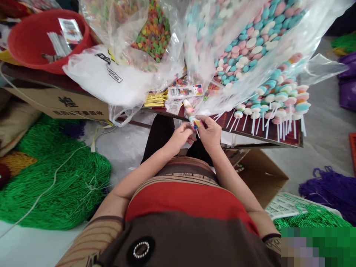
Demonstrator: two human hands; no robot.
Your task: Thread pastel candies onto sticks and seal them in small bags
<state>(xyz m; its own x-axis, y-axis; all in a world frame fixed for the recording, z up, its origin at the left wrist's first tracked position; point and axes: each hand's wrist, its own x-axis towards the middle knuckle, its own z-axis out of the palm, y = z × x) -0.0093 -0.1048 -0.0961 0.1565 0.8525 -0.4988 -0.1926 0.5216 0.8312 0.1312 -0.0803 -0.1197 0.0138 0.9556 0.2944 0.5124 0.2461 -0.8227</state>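
Observation:
A marshmallow candy skewer (189,111) in a clear, printed wrapper stands tilted between my two hands at the table's front edge. My left hand (182,137) is closed with its fingertips at the wrapper's lower end. From the other side, my right hand (210,131) pinches the same lower end, where the white stick pokes out below. Just beyond lie a bundle of yellow twist ties (155,99) and a stack of printed wrappers (185,91). The exact grip of my left fingertips is partly hidden.
Many candy skewers (286,96) are heaped at the table's right end, sticks toward me. Big bags of pastel candies (244,52) and ring candies (155,33) stand behind. A red basin (33,37) is at left. Green strands (69,178) and an open carton (256,174) flank me.

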